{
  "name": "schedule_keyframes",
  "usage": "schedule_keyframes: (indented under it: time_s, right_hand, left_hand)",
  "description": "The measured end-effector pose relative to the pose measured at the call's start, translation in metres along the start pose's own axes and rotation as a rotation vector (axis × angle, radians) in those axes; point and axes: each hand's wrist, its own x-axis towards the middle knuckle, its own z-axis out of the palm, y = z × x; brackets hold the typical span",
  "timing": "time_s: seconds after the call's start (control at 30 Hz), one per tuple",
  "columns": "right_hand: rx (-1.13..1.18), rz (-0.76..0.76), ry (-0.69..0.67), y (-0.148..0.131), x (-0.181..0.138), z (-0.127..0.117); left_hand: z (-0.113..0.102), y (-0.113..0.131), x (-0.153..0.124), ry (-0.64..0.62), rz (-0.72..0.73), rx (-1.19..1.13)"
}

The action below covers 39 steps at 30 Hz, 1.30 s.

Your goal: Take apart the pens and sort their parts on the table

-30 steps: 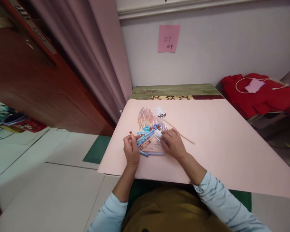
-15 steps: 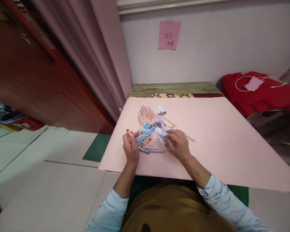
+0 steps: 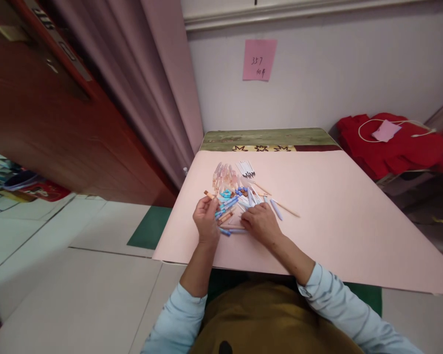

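Obs., head view. Landmark: mixed heap (image 3: 232,209) of small pen-like parts (blue, orange, clear) on the pink sheet (image 3: 335,211).

Progress (judgement): early to middle.
- Two sets lie ordered on the far side of the heap: a row of clear pinkish tubes (image 3: 222,175) and, just right of them, a fan of white refills (image 3: 245,169) with dark tips.
- The heap itself is unsorted, its pieces crossing one another. Most of the work appears left.

Hands:
- Left hand (image 3: 205,221) is at the heap's left edge, raised a little. Thumb and fingers are pinched on a short orange-brown piece (image 3: 208,194), which sticks out up and left, clear of the heap.
- Right hand (image 3: 260,223) is on the heap's near-right part, palm down with fingers bent onto the pieces. Cannot tell whether it grips one.

Nearby:
- A pale blue barrel (image 3: 275,209) lies just right of the heap, beside the right fingers.
- A thin wooden stick (image 3: 285,210) runs out to the heap's right.
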Motion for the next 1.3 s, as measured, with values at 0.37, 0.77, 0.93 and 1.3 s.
schedule_keyframes:
  time_s: [0.37,0.77,0.93,1.3]
  right_hand:
    - [-0.056,0.021,-0.225,-0.011,0.016,-0.010]
    - [0.649,0.432,0.138,0.013,-0.012,-0.022]
    - [1.112,0.409,0.316,-0.006,-0.003,-0.034]
    - [0.959,0.291,0.521,-0.037,0.002,-0.037]
  left_hand:
    - [-0.008,0.000,-0.006,-0.346,-0.416,-0.334]
    - [-0.012,0.005,-0.004,-0.312,-0.567,-0.521]
    - [-0.005,0.007,-0.013,-0.405,-0.600,-0.361]
    - [-0.006,0.007,-0.013,-0.429,-0.630,-0.396]
